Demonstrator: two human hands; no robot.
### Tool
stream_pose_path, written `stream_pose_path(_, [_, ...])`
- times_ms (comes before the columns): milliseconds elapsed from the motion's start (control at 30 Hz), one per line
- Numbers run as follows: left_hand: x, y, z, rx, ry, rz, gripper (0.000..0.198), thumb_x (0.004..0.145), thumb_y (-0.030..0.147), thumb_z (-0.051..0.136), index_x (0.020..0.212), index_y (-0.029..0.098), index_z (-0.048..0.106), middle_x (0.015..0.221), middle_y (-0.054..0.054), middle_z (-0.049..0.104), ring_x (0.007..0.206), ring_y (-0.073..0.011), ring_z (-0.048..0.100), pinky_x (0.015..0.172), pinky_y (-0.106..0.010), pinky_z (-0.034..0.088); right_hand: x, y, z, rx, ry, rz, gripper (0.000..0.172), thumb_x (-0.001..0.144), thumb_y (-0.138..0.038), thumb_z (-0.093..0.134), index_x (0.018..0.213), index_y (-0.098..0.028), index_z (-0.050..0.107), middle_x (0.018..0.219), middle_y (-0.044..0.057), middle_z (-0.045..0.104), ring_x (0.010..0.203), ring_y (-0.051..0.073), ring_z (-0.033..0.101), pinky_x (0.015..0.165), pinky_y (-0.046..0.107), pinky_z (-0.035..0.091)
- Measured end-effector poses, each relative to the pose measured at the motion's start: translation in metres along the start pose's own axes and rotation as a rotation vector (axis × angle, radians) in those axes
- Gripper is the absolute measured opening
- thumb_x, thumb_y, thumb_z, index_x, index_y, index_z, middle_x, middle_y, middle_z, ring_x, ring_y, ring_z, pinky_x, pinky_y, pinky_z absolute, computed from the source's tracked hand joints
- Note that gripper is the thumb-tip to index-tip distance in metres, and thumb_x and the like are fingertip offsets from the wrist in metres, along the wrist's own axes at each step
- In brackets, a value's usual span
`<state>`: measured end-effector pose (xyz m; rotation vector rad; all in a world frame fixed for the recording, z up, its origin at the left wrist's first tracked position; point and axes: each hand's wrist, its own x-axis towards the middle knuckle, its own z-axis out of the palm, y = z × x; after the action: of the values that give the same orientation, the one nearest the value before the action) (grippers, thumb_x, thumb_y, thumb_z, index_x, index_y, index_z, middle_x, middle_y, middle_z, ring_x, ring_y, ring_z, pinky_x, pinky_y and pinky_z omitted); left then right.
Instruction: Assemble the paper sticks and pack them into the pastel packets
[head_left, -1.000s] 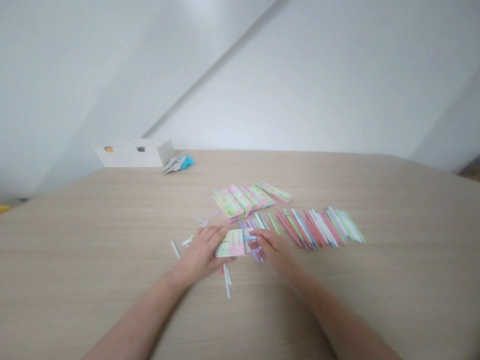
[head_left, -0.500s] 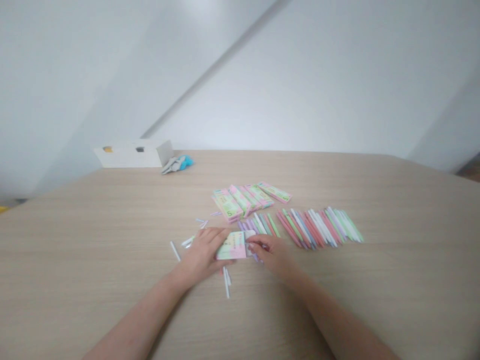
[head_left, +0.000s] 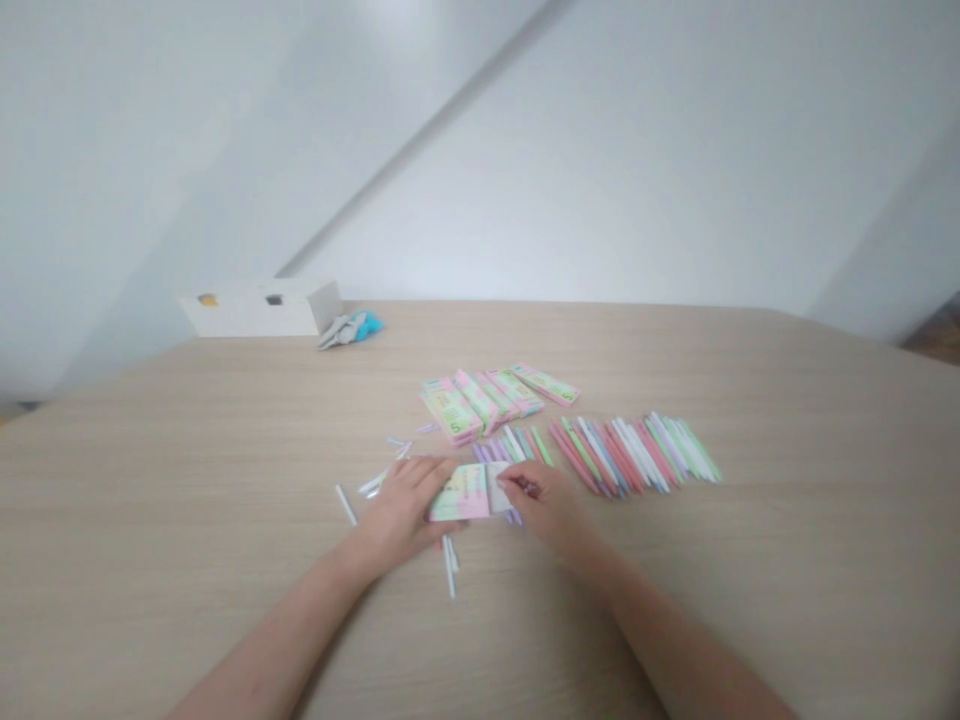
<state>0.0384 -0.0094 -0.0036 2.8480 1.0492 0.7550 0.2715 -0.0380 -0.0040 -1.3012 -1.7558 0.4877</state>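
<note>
A small pastel pink, green and yellow box (head_left: 461, 493) lies flat on the table under my left hand (head_left: 403, 512). The fingers of that hand lie over its left part and the thumb presses along the near edge. At the box's right end a pale flap (head_left: 496, 488) sticks out. My right hand (head_left: 544, 500) pinches at this flap with thumb and forefinger; its other fingers are curled. Behind the hands is a group of coloured sticks (head_left: 517, 445), partly hidden by the box. Loose whitish sticks (head_left: 450, 565) lie around my left hand.
A long row of pink, white, green and blue sticks (head_left: 637, 455) lies to the right. Several similar pastel boxes (head_left: 480, 405) overlap beyond the hands. At the back left are a white box (head_left: 255, 318) with cut-outs and a crumpled grey and blue item (head_left: 349, 330).
My right fingers have shifted slightly at the box's end, and more of the pale flap shows. My left hand stays on the box. The whole view has moved a little.
</note>
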Motion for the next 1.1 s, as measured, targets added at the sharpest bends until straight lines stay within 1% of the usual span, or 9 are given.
stream_pose_path(100, [0.0,0.0,0.0,-0.001,0.01,0.003,0.06,0.08,0.046,0.06,0.13,0.021,0.038,0.12,-0.012,0.055,0.111,-0.027,0.048,0.094,-0.042,0.035,0.011,0.012,-0.025,-0.162,0.192,0.062,0.018,0.083,-0.024,0.05,0.085,-0.018,0.067,0.082,0.006,0.069,0.074,0.019,0.062,0.068,0.031,0.048])
stream_pose_path(167, [0.0,0.0,0.0,-0.002,0.01,0.007,0.059,0.08,0.045,0.059,0.13,0.021,0.037,0.12,-0.011,0.055,0.111,-0.0269,0.048,0.093,-0.041,0.036,0.018,0.023,-0.045,-0.344,0.309,0.109,0.023,0.083,-0.02,0.046,0.095,-0.015,0.066,0.095,0.01,0.069,0.088,0.022,0.062,0.076,0.033,0.047])
stream_pose_path(233, [0.001,0.0,0.0,0.0,0.004,0.006,0.059,0.08,0.046,0.059,0.129,0.021,0.038,0.12,-0.011,0.055,0.11,-0.0268,0.048,0.092,-0.041,0.036,0.024,0.035,-0.061,-0.585,0.289,0.206,0.03,0.082,-0.013,0.043,0.104,-0.01,0.064,0.105,0.015,0.066,0.101,0.023,0.059,0.085,0.033,0.044])
stream_pose_path(300, [0.001,0.0,0.001,0.005,-0.002,0.003,0.059,0.08,0.047,0.06,0.128,0.02,0.038,0.12,-0.011,0.055,0.109,-0.0266,0.049,0.092,-0.041,0.036,0.026,0.045,-0.072,-0.82,0.157,0.319,0.036,0.082,-0.008,0.039,0.11,-0.007,0.061,0.111,0.016,0.064,0.107,0.023,0.056,0.089,0.031,0.041])
stream_pose_path(333, [0.001,0.0,0.001,0.007,-0.005,0.002,0.059,0.08,0.047,0.06,0.128,0.02,0.038,0.12,-0.011,0.055,0.109,-0.0264,0.049,0.092,-0.041,0.036,0.026,0.049,-0.075,-0.864,0.12,0.35,0.036,0.081,-0.007,0.039,0.109,-0.006,0.062,0.108,0.017,0.065,0.105,0.023,0.057,0.088,0.03,0.041])
stream_pose_path(500, [0.001,0.0,0.001,0.011,-0.003,0.0,0.059,0.08,0.046,0.06,0.128,0.02,0.037,0.119,-0.011,0.055,0.109,-0.0257,0.048,0.093,-0.04,0.036,0.023,0.062,-0.076,-0.945,-0.031,0.418,0.028,0.08,-0.004,0.041,0.09,-0.006,0.068,0.09,0.019,0.069,0.091,0.024,0.063,0.078,0.029,0.043])
stream_pose_path(633, [0.002,-0.001,0.001,0.019,0.005,0.008,0.06,0.08,0.046,0.061,0.128,0.02,0.037,0.12,-0.011,0.055,0.109,-0.0257,0.048,0.093,-0.04,0.035,0.025,0.067,-0.072,-0.976,-0.103,0.433,0.027,0.081,-0.004,0.042,0.091,-0.005,0.067,0.093,0.02,0.068,0.092,0.024,0.063,0.077,0.028,0.043])
stream_pose_path(900, [0.002,0.0,0.001,0.016,0.005,0.013,0.06,0.08,0.044,0.061,0.128,0.018,0.038,0.119,-0.01,0.055,0.109,-0.0251,0.048,0.092,-0.039,0.036,0.026,0.07,-0.069,-0.952,-0.12,0.46,0.03,0.081,-0.003,0.039,0.096,-0.005,0.066,0.1,0.02,0.067,0.1,0.023,0.06,0.079,0.027,0.041])
stream_pose_path(1100, [0.001,-0.001,0.001,0.02,0.006,0.005,0.06,0.079,0.044,0.062,0.128,0.019,0.038,0.119,-0.01,0.056,0.109,-0.0256,0.048,0.092,-0.04,0.036,0.024,0.065,-0.06,-0.894,-0.128,0.445,0.031,0.081,-0.003,0.038,0.096,-0.005,0.065,0.101,0.019,0.066,0.097,0.022,0.061,0.079,0.027,0.041])
